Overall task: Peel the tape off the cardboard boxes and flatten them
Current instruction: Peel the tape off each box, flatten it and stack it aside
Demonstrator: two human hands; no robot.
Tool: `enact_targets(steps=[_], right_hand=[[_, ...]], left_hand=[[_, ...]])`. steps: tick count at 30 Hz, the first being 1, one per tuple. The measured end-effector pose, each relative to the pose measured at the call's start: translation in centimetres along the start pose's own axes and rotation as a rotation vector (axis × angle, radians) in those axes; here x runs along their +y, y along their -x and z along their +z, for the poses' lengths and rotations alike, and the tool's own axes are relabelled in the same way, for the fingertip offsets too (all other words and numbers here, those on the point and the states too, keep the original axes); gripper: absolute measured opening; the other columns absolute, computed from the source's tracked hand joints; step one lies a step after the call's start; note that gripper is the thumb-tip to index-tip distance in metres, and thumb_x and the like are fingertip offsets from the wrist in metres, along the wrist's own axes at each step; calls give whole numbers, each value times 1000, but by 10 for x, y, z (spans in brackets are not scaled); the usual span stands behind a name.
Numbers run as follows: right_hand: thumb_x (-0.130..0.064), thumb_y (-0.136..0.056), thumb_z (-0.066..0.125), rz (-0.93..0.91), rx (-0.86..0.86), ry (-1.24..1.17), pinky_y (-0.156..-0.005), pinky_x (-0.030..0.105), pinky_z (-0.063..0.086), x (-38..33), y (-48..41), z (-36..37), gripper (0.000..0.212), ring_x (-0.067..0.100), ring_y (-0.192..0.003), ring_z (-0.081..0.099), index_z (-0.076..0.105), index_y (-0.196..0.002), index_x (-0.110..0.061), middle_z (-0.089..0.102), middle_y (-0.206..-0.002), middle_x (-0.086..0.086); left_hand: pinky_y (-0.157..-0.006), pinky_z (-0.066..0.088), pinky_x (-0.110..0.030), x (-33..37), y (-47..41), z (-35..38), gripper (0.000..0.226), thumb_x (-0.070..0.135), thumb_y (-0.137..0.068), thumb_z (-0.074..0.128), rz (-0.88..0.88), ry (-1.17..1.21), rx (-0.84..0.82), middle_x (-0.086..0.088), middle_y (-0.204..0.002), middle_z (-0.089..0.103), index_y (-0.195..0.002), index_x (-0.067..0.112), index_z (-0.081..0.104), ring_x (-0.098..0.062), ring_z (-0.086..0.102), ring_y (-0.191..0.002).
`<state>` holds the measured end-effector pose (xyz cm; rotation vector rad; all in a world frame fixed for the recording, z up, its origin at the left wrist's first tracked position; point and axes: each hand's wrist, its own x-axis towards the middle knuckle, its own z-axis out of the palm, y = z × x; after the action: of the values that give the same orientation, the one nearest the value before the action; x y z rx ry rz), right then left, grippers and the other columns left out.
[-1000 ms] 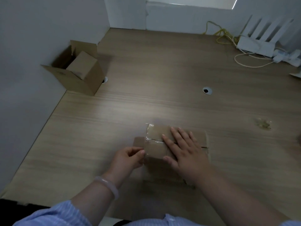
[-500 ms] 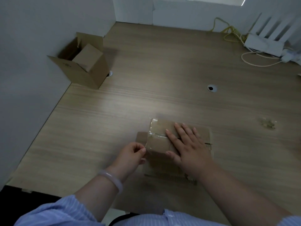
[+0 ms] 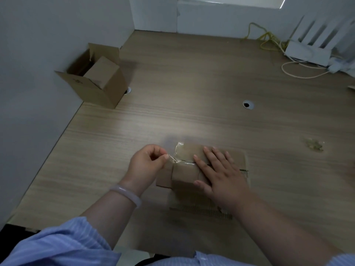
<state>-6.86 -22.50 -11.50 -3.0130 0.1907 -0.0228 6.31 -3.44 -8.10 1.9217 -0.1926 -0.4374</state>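
the left hand point(image 3: 148, 164) has its fingers curled in and pinches the loose end of a clear tape point(image 3: 177, 153) strip between thumb and finger. the tape is lifted at that end, but the rest is stuck on the small box point(image 3: 184, 173). the right hand point(image 3: 221, 175) lies flat on top of that box with straight fingers and holds it down. this box sits on the table point(image 3: 192, 121), close to the person.

i think the job is about in the middle. a scrunched tape ball point(image 3: 314, 145) lies off to the right, so some peeling looks done. this strip has to come off, and the box looks low but not fully flat. the open box point(image 3: 99, 85) by the left wall stands tall and looks untouched.

count: two boxes, two hands, one strip being pulled, one tape ball.
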Motion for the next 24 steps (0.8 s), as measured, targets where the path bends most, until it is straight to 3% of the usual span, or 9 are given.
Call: enact_targets(steps=[4, 7, 13, 15, 17, 24], right_hand=[[-67, -89, 27, 0, -2, -13, -112, 46, 18, 0, 0, -1, 65, 23, -143, 25, 32, -146, -35, 30, -155, 3], [-67, -89, 26, 2, -7, -25, -113, 46, 17, 0, 0, -1, 65, 22, -143, 24, 31, -146, -36, 29, -155, 3], [-68, -89, 25, 9, -2, -43, -114, 45, 16, 0, 1, -2, 64, 20, -144, 21, 29, -146, -38, 27, -156, 1], [-67, -89, 26, 12, 0, -49, -113, 46, 18, -1, 1, -2, 64, 20, -144, 21, 30, -146, -38, 27, -155, 1], [-67, -89, 27, 15, 3, -53, -113, 46, 19, -1, 1, -2, 63, 20, -144, 22, 32, -145, -38, 28, -155, 1], [-66, -89, 31, 14, 12, -63, -113, 47, 21, -2, 1, -3, 63, 20, -144, 23, 34, -145, -37, 30, -154, 1]], left_hand=[[-71, 49, -19, 0, -6, 2, 32, 10, -74, 78, 234, -329, -28, 5, -77, 61, -98, 26, 64, -8, 59, -72], [-73, 51, -16, -5, -10, 7, 40, 11, -68, 83, 288, -371, -121, 10, -91, 49, -106, 18, 72, -10, 58, -80], [-77, 46, -19, -9, -23, 4, 12, 12, -66, 84, 525, -523, -118, -1, -95, 60, -74, 14, 74, -12, 59, -85], [-78, 46, -23, -10, -22, 4, 12, 10, -69, 80, 594, -566, -144, -4, -95, 61, -74, 13, 70, -14, 58, -85], [-74, 48, -32, -9, -20, 4, 9, 10, -76, 73, 590, -583, -145, -2, -88, 64, -78, 13, 65, -17, 59, -82], [-70, 46, -35, -3, -28, 9, 8, 10, -86, 60, 460, -543, -135, 0, -79, 65, -80, 15, 56, -20, 60, -77]])
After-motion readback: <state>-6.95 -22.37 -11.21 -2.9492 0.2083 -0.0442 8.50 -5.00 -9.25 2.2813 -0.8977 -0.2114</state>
